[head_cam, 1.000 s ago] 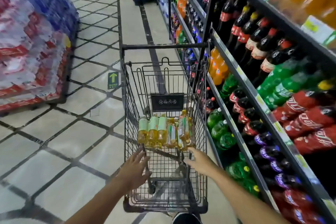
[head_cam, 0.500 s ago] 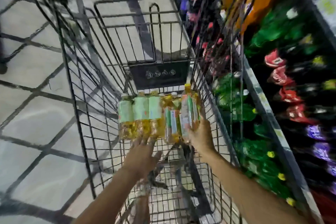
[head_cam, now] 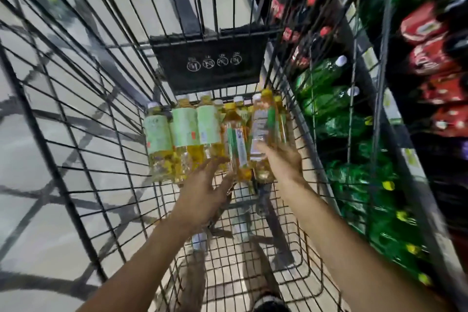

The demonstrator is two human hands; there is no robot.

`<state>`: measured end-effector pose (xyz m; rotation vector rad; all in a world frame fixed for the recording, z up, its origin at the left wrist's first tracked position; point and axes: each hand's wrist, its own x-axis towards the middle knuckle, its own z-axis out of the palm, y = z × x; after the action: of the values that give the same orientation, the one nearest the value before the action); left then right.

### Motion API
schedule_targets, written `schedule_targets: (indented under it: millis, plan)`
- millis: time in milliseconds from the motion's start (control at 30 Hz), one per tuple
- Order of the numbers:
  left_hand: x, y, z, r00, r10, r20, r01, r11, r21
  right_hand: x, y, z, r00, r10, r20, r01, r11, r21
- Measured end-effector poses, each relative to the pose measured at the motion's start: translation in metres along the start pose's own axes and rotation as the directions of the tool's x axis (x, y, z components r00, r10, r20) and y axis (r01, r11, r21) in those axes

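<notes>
Several yellow-drink bottles (head_cam: 184, 134) with pale green labels lie side by side at the far end of a black wire shopping cart (head_cam: 83, 139). My right hand (head_cam: 281, 162) grips one bottle (head_cam: 263, 124) at the right end of the row, near the cart's right wall. My left hand (head_cam: 205, 185) reaches in beside it with straight fingers; the fingertips touch the lower ends of the middle bottles. Both forearms stretch into the cart from below.
A black plate (head_cam: 210, 61) with white icons hangs on the cart's far wall. Store shelves (head_cam: 395, 114) at the right carry green, red and dark soda bottles (head_cam: 336, 119). Tiled floor (head_cam: 30, 159) shows through the cart's left side. A dark shoe (head_cam: 268, 303) appears at the bottom edge.
The camera has dipped much closer into the cart. My right hand went from open near the bottles to gripping the rightmost one. My left hand moved forward to touch the row.
</notes>
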<state>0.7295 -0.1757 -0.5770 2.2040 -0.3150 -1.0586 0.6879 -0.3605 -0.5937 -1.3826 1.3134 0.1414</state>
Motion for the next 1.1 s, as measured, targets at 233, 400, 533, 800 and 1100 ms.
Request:
schedule_targets:
  millis: [233, 400, 533, 800, 1100]
  plan:
    - [0.002, 0.020, 0.004, 0.942, -0.292, 0.165, 0.320, 0.639, -0.700, -0.070, 0.044, 0.009, 0.963, -0.137, 0.232, 0.142, 0.990, -0.003]
    - [-0.012, 0.003, 0.018, 0.925, -0.381, -0.003, 0.288, 0.706, -0.647, -0.083, 0.066, 0.008, 0.895, -0.194, 0.401, 0.293, 0.935, -0.201]
    - [-0.020, -0.003, 0.016, 0.922, -0.382, -0.067, 0.263, 0.744, -0.615, -0.062, 0.036, -0.011, 0.886, -0.207, 0.414, 0.341, 0.897, -0.282]
    - [-0.028, -0.004, 0.008, 0.905, -0.417, -0.081, 0.240, 0.659, -0.713, 0.023, -0.010, 0.020, 0.906, -0.204, 0.370, 0.369, 0.808, -0.459]
    - [-0.037, -0.021, 0.006, 0.899, -0.423, -0.115, 0.242, 0.698, -0.674, 0.043, -0.012, 0.081, 0.922, -0.315, 0.226, 0.367, 0.523, -0.770]
